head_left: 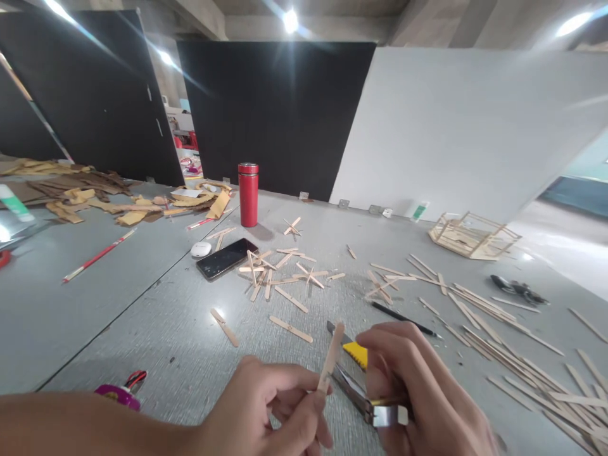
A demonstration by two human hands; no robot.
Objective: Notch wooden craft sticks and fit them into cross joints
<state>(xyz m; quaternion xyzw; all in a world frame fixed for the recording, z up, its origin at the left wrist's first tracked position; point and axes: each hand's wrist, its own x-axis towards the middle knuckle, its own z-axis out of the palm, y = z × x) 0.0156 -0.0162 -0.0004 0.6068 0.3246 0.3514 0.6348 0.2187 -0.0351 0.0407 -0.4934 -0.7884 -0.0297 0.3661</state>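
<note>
Gray tabletop (161, 342) runs back to a black panel (280, 114). Left hand (266, 405) pinches the stick (333, 351), raised above the tabletop, near its lower end; right hand (418, 386) is wrapped around the metal tool (355, 396) beside it. Expect light, stiff, splinter-prone handling: grip flat faces low, avoid bending. Further out: loose sticks (291, 329), pen (403, 318), phone (227, 258), flask (248, 196)

No words, brands or numbers can be read. Small dark marks on the pale, flat wooden stick (331, 354) pinched in the left fingers (295, 378) are too blurred to make out. Well beyond the right fingers (401, 345), a small white item with a green band (420, 211) shows no legible lettering; likewise a larger white-and-green item (16, 204), far left of the left fingers.
</note>
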